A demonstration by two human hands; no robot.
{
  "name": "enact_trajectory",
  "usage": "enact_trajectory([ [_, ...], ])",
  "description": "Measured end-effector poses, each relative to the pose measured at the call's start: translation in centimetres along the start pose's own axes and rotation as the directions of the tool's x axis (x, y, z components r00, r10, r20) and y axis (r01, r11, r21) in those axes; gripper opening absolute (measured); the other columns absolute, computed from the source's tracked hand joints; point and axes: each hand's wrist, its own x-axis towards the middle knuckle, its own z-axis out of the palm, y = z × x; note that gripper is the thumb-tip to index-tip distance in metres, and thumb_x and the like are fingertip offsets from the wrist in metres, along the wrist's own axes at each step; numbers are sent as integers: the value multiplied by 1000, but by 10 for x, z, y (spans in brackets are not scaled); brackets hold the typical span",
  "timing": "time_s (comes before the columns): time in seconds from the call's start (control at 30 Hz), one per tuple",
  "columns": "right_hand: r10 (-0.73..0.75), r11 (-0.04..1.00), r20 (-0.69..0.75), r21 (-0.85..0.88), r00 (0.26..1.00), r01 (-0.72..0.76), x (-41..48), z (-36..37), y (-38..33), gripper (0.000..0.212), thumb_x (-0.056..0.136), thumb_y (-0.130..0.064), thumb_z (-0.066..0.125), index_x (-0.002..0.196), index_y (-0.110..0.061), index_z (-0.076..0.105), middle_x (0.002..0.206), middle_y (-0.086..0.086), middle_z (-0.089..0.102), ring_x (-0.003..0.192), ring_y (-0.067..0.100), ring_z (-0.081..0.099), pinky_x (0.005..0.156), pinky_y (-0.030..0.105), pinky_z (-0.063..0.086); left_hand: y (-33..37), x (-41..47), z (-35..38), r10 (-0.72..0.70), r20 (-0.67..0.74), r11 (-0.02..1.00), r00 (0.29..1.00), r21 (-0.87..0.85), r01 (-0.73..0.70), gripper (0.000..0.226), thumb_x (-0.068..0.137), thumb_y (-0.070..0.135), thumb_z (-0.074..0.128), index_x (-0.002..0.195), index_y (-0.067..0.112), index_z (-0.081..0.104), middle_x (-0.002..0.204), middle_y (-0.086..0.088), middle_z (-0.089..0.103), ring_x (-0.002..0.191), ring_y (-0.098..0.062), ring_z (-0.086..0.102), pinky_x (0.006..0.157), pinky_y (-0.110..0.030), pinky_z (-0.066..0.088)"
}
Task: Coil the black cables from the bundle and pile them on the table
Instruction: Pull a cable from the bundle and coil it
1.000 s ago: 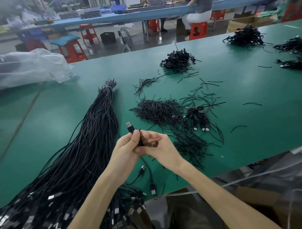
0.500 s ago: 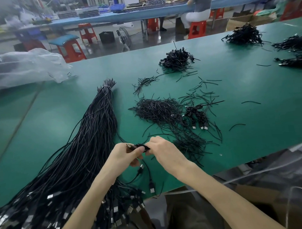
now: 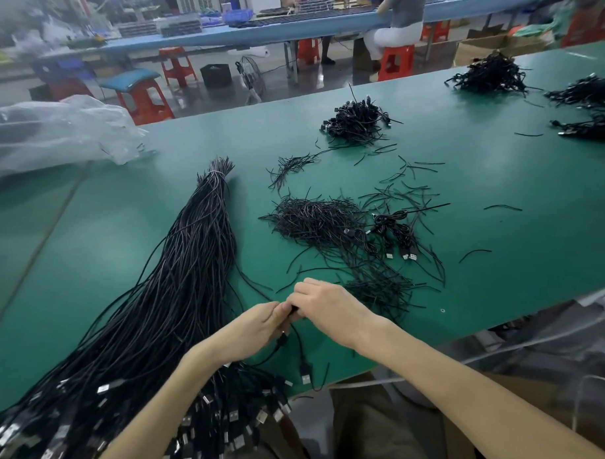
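Note:
A long bundle of black cables (image 3: 179, 288) lies on the green table (image 3: 499, 195), tied at its far tip, with its USB plugs fanned over the near edge. My left hand (image 3: 253, 329) and my right hand (image 3: 326, 309) meet just right of the bundle and pinch one black cable (image 3: 300, 346) between their fingertips. That cable's plug ends dangle below the hands. A few coiled cables (image 3: 397, 236) lie to the right beside a heap of thin black ties (image 3: 314, 218).
More black cable piles sit at the far middle (image 3: 355, 121) and far right (image 3: 491, 73). Loose ties are scattered over the table. A clear plastic bag (image 3: 50, 131) lies at the far left. The table's near edge runs under my forearms.
Both hands have dropped toward the table with the cable. The plug that stood up above my left fingers is now hidden in the hands.

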Motion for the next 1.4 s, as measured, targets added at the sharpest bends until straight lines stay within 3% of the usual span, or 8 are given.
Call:
enact_trajectory([
  [0.1,73,991,-100,-102,992,-83,9,0,15,42,95,-25,69,133,-12,57,122,4,65,115,22,57,101,38,44,-10,9,5,-57,-232,998,971,8,60,40,112,30,36,76,14,46,62,6,40,53,-8,33,51,-23,29],
  [0.23,459,885,-243,36,855,-465,13,-6,51,46,96,-27,67,136,-9,52,128,6,60,118,20,54,106,32,42,-25,15,-6,-231,-416,953,879,-278,119,33,109,23,38,78,12,45,57,7,33,48,-11,27,45,-26,22],
  [0.4,691,723,-57,39,721,-690,8,0,79,26,102,-32,61,117,-11,59,120,9,57,115,26,48,99,37,43,-31,20,-2,-251,-433,896,866,-442,38,34,110,21,35,79,12,43,56,7,29,46,-10,24,40,-22,20],
  [0.63,677,735,-47,21,734,-677,15,3,79,7,104,-21,58,99,-15,59,104,4,60,106,24,50,91,34,40,-45,24,-3,-263,-405,866,876,-499,30,34,111,29,36,82,14,45,57,9,30,47,-10,24,40,-22,20],
  [0.97,713,700,-238,296,660,-649,9,0,74,7,95,-28,70,93,-22,70,95,-3,65,102,20,50,97,38,35,-50,25,-4,-279,-393,834,876,-552,17,31,109,31,37,85,15,48,59,9,31,48,-10,23,40,-22,20],
  [1.13,762,645,-227,352,607,-678,2,-6,72,12,99,-23,65,92,-14,69,85,-2,67,91,20,60,94,44,49,-50,26,-4,-289,-402,828,869,-561,16,33,110,33,38,85,15,49,58,10,33,47,-9,24,40,-21,20],
  [1.3,812,504,-143,663,566,-554,-10,-12,60,11,94,-25,72,88,-16,70,77,-5,69,71,8,63,68,22,49,-52,27,-3,-295,-406,824,865,-566,15,34,110,35,38,85,14,48,58,10,33,47,-9,24,40,-21,20],
  [1.4,802,414,-103,806,589,-423,-13,-10,41,11,91,-27,75,89,-16,73,80,-3,73,75,10,67,70,17,52,-54,28,-3,-283,-409,841,868,-541,20,34,110,34,37,85,14,50,57,11,33,47,-9,25,40,-21,22],
])
